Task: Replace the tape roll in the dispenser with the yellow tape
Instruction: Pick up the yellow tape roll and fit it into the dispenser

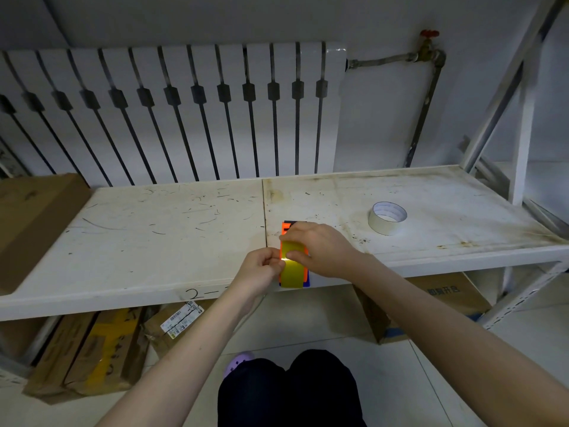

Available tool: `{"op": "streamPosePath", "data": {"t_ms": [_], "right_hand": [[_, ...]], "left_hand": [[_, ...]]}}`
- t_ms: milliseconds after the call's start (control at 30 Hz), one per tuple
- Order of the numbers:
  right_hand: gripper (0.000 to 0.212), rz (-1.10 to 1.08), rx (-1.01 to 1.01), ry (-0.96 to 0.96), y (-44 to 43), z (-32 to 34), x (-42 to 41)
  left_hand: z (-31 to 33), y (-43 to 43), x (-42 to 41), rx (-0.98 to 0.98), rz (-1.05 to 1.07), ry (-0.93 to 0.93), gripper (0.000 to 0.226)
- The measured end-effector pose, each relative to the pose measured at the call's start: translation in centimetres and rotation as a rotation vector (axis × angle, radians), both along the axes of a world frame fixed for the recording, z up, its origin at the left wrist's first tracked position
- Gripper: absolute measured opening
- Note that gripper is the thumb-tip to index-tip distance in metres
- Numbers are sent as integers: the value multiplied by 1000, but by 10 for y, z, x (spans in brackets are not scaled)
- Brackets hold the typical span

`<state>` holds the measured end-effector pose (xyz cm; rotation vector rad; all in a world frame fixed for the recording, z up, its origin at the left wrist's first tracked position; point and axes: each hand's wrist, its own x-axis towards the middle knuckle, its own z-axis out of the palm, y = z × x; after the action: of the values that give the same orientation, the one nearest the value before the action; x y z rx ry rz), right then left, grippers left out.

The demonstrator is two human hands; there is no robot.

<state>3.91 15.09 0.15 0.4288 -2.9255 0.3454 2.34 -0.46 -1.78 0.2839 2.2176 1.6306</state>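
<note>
At the shelf's (154,272) front edge, the yellow tape (292,272), seated in the orange dispenser (284,228), is pinched by left hand (261,268) and right hand (320,249); light, sticky, best gripped at its free end, a white roll (388,217) lying at two o'clock.

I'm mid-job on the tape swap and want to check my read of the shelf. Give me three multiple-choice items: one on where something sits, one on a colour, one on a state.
1. Where is the white tape roll?
A. On the shelf, to the right of the hands
B. On the floor under the shelf
C. Inside the dispenser

2. What colour is the tape on the dispenser?
A. Clear
B. Yellow
C. Black

3. What is the left hand doing?
A. Resting flat on the shelf
B. Holding the white roll
C. Pinching at the yellow tape

Answers: 1 A, it lies flat on the right shelf panel, apart from both hands. 2 B, a yellow band shows against the orange body. 3 C, its fingertips meet at the tape's left edge while the right hand steadies the dispenser.
</note>
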Motion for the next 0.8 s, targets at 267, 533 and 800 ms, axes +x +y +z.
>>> {"op": "streamPosePath", "data": {"t_ms": [267,533,800], "right_hand": [[9,91,25,347,-8,-15,9],[42,51,-172,241,11,-30,21],[70,-97,-268,-54,5,-23,17]], "left_hand": [[1,2,1,15,25,-25,20],[5,6,-9,19,183,-191,12],[33,32,-16,-36,162,-346,12]]}}
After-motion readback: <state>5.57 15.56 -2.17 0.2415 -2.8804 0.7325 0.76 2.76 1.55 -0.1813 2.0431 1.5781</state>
